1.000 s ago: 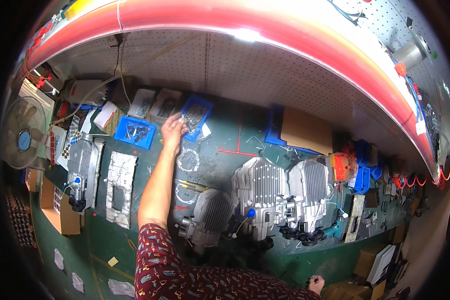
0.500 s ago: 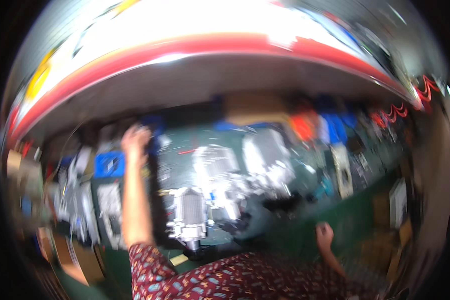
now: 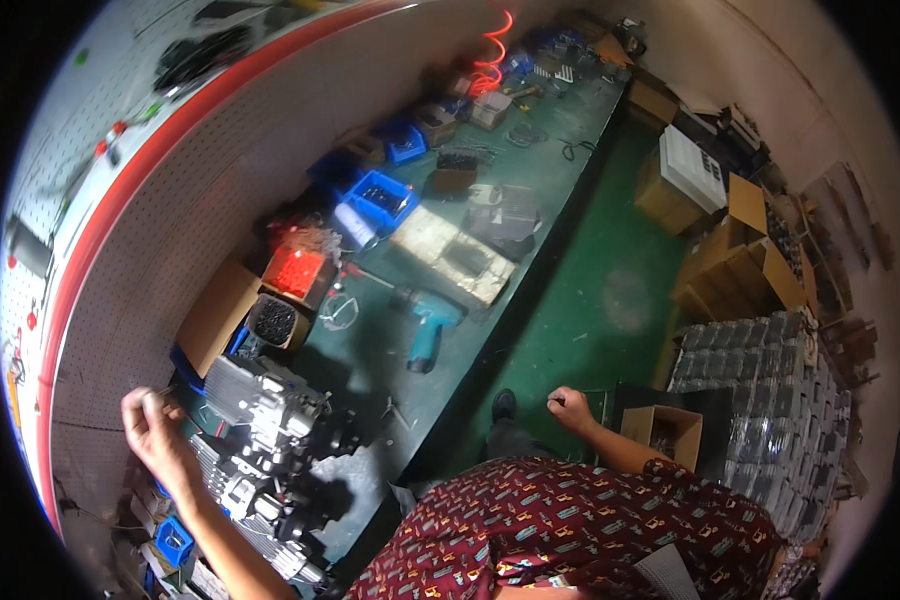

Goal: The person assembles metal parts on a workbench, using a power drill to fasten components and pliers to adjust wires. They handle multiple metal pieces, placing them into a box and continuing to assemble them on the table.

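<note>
My left hand (image 3: 154, 430) is raised at the left, by the bench's back wall. Its thumb and fingers are pinched together, and whatever they hold is too small to make out. Beside it on the bench stand several silver finned metal housings (image 3: 282, 412) with dark parts attached. My right hand (image 3: 570, 408) is closed in a loose fist above the floor, away from the bench, its inside hidden. A teal cordless drill (image 3: 432, 318) lies on the bench beyond the housings, next to a pale rectangular block with an opening (image 3: 445, 250).
Along the back stand a carton of dark small parts (image 3: 273, 320), a box of orange pieces (image 3: 298, 270) and a blue bin (image 3: 380, 200). A red coiled hose (image 3: 490, 60) hangs farther off. Finned parts are stacked (image 3: 740, 360) at the right, near open cartons (image 3: 745, 255).
My view has swung right along the bench, bringing the floor and stacked parts into sight. My left hand is now beside the housings; my right hand stays closed.
</note>
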Available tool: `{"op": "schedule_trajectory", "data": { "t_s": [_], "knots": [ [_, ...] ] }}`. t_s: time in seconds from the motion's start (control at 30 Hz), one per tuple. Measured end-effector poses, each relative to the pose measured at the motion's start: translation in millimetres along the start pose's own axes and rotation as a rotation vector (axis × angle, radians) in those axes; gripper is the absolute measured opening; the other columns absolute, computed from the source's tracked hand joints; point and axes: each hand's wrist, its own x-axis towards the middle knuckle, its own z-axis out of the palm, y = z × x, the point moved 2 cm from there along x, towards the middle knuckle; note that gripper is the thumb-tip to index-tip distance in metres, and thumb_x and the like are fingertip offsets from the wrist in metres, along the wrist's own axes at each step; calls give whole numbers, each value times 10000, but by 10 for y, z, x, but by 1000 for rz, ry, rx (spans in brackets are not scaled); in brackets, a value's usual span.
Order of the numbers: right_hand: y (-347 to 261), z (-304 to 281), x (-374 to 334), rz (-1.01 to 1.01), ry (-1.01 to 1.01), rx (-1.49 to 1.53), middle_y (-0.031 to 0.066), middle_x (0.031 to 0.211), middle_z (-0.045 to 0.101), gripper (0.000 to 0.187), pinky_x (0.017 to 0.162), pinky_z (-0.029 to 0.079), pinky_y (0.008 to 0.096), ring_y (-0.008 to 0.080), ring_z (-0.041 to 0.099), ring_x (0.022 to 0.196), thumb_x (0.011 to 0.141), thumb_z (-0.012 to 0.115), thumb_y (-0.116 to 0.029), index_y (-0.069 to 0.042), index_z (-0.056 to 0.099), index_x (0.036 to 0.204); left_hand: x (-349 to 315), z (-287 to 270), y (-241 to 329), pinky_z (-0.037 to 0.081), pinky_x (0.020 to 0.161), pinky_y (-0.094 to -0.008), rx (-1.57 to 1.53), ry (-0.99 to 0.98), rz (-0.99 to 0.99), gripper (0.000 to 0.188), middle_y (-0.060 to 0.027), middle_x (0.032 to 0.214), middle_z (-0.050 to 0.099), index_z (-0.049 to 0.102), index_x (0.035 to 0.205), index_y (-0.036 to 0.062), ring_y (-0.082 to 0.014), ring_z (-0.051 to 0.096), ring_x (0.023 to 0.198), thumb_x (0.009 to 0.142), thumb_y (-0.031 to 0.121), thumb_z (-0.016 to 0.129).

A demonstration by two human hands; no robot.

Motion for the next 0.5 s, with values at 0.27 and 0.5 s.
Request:
{"op": "schedule_trajectory", "data": {
  "t_s": [0.27, 0.5],
  "knots": [
    [1747, -1145, 374, 389, 254, 206, 97, 829, 714, 185, 571, 549, 342, 190, 691, 700, 897, 682, -106, 29, 719, 1017, -819, 3360, -1090, 602, 701, -288, 97, -384, -170, 158, -53, 960, 704, 720, 1111, -7, -126, 666, 827, 985, 78, 675],
    [2125, -1723, 270, 801, 301, 461, 78, 813, 667, 177, 526, 529, 313, 166, 642, 645, 945, 645, -111, 33, 669, 1045, -788, 5018, -2107, 591, 628, -282, 339, -496, -157, 224, -91, 870, 716, 729, 1049, -73, -129, 667, 706, 974, 135, 695]
  ]
}}
